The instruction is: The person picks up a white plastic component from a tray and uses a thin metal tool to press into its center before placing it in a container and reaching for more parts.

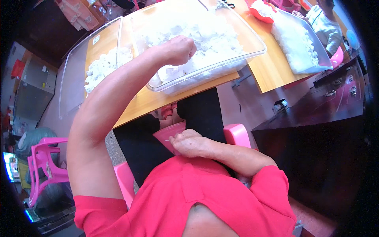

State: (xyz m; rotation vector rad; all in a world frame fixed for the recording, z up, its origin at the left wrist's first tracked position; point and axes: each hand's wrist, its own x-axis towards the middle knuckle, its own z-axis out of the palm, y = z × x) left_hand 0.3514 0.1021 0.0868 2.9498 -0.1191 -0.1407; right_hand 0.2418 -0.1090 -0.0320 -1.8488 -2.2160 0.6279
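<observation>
My left hand [181, 50] hangs over a wide clear plastic tub [205, 74], its fingers curled into a fist. What it holds, if anything, is hidden. Below it in the tub lies a heap of small white pieces [215, 43], too bright to make out singly. My right hand [187, 143] is low over my lap, its fingers curled together. A thin pale sliver shows beside its fingertips, too small to name. Between my black-trousered legs, under that hand, is a flat pink surface [169, 132].
Left of the tub, a second clear tub [68, 79] holds more white pieces [103, 65]. On the right stand a tray [302, 71] of white pieces and a red bowl [262, 11]. A person [325, 27] is beyond. A pink chair [47, 166] and dark cabinet [308, 158] flank me.
</observation>
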